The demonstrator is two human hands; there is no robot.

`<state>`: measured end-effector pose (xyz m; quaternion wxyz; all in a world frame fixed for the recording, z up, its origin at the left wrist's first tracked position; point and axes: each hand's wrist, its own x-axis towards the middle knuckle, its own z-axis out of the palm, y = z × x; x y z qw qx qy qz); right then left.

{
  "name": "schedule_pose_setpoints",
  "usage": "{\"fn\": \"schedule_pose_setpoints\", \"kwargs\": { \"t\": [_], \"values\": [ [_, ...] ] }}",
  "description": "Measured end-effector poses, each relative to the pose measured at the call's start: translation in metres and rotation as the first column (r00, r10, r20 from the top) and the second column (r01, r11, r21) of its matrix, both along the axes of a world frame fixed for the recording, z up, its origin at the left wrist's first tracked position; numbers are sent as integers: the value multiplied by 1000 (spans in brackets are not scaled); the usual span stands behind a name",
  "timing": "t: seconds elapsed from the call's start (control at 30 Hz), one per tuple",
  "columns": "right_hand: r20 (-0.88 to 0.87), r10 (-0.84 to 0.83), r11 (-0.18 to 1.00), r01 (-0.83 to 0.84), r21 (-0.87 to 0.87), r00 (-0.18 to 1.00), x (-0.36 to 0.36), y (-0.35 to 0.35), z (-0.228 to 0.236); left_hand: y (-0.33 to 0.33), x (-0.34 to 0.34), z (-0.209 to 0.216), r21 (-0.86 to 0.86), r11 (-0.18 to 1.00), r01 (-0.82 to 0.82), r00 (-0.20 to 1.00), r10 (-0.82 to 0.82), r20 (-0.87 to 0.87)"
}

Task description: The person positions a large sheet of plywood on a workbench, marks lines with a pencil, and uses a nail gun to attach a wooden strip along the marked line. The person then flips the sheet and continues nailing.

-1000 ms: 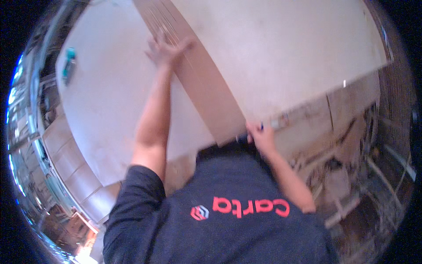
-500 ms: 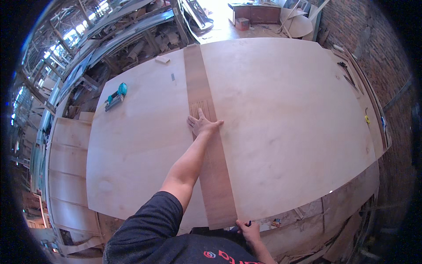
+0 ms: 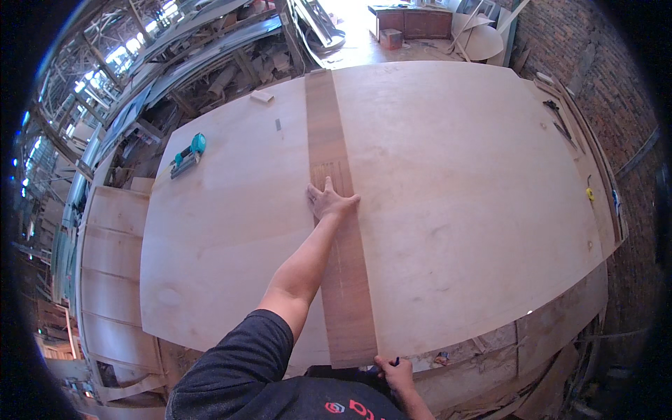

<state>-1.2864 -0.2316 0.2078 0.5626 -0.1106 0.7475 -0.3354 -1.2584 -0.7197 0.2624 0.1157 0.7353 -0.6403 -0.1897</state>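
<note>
A long brown wooden board [image 3: 353,294] lies across a large pale plywood sheet [image 3: 448,210], running from my body to the far edge. My left hand [image 3: 332,203] rests on the board's middle with its fingers spread, the thumb reaching over its right edge. Beside the fingertips, thin dark lines show on the board. At the near right corner of the board, my right hand [image 3: 398,372] is closed round a dark pen [image 3: 395,362]. The pen's tip is hidden.
On the sheet's left lies a teal nail gun [image 3: 189,154]. A small grey strip [image 3: 278,124] and a pale wood offcut [image 3: 262,96] are farther back. Along the right edge lie black tools [image 3: 556,115] and a yellow item [image 3: 590,194]. A brick wall [image 3: 609,84] stands beyond.
The far end of the brown board has swung slightly to the right over the sheet, with my left hand still on it. My right hand stays at the near corner. The view shifted a little.
</note>
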Motion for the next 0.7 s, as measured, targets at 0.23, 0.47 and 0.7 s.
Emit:
{"fn": "schedule_pose_setpoints", "kwargs": {
  "t": [0.23,0.47,0.7],
  "values": [
    [-13,-8,1000,9,25,1000,-2,-7,13,-1,-2,0,26,1000,16,1000,-16,17],
    [-6,-8,999,8,40,1000,-1,-8,17,-2,4,-8,-1,999,42,999,-43,-8],
    [42,-62,998,61,27,997,-1,-7,13,0,-4,3,58,998,35,999,-37,33]
  ]
}}
